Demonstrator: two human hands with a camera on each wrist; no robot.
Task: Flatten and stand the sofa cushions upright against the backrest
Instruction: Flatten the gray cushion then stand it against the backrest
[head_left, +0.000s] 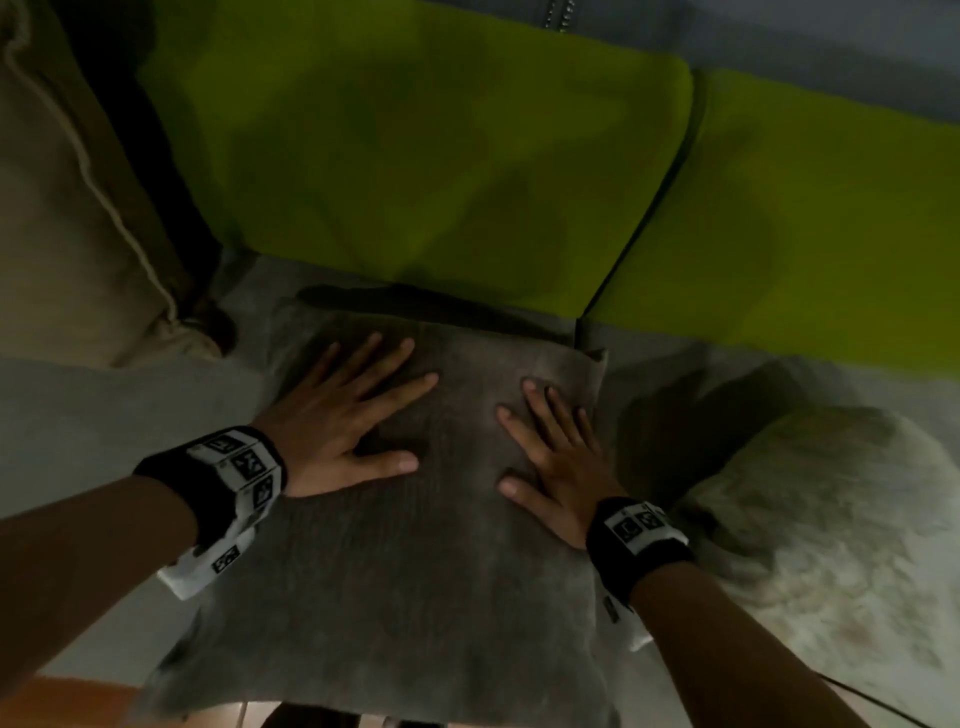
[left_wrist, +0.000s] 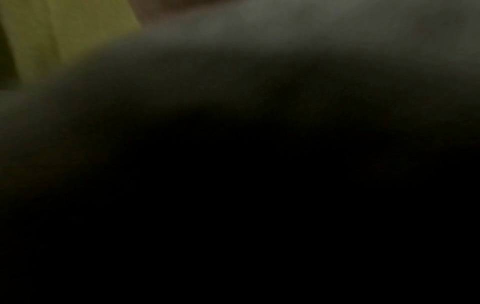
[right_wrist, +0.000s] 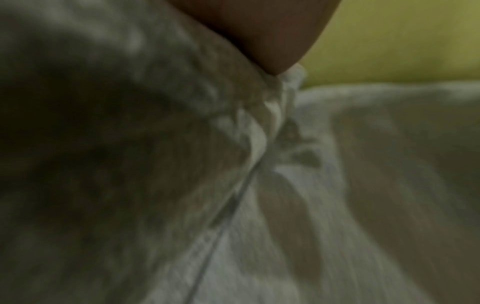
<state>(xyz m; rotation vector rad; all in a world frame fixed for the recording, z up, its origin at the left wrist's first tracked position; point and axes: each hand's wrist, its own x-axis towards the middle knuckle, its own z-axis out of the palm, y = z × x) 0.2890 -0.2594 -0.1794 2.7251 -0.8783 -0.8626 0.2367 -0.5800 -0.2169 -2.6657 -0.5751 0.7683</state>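
A flat, square, grey-brown woven fabric cushion (head_left: 395, 561) lies face-up on the pale grey sofa seat (head_left: 104, 415), its near edge reaching the seat's front. Both palms lie on its far half, likely to squash the filling even before it is stood up. The left hand (head_left: 343, 426) has its fingers (head_left: 363, 364) straight and splayed, gripping nothing. The right hand (head_left: 556, 467) lies flat as well, near the cushion's right edge, holding nothing; the right wrist view shows that seam puckered beside it. The left wrist view is mostly dark. Right of the fingers lies a shaggy cream cushion (head_left: 831, 545). Just past the fingertips rise the lime-green back cushions (head_left: 415, 156), the probable leaning place.
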